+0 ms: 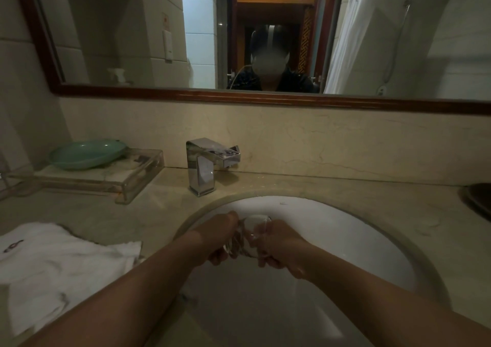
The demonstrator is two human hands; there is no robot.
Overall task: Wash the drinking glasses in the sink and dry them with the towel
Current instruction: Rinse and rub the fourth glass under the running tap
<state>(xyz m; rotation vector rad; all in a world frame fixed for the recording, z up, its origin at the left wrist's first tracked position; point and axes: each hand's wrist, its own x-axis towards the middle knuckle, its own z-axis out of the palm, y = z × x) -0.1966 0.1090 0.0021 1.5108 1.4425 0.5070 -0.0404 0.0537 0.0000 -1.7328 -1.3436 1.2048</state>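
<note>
A clear drinking glass (251,236) is held low over the white sink (345,240), near the middle of the bowl. The left hand (221,236) curls round it from nine o'clock and the right hand (280,245) from three. The glass looks stiff, light and brittle, and probably slippery when wet. The thicker wall near the base seems a safer hold than the thin rim. The towel (53,264) lies on the table at nine o'clock of the sink.
</note>
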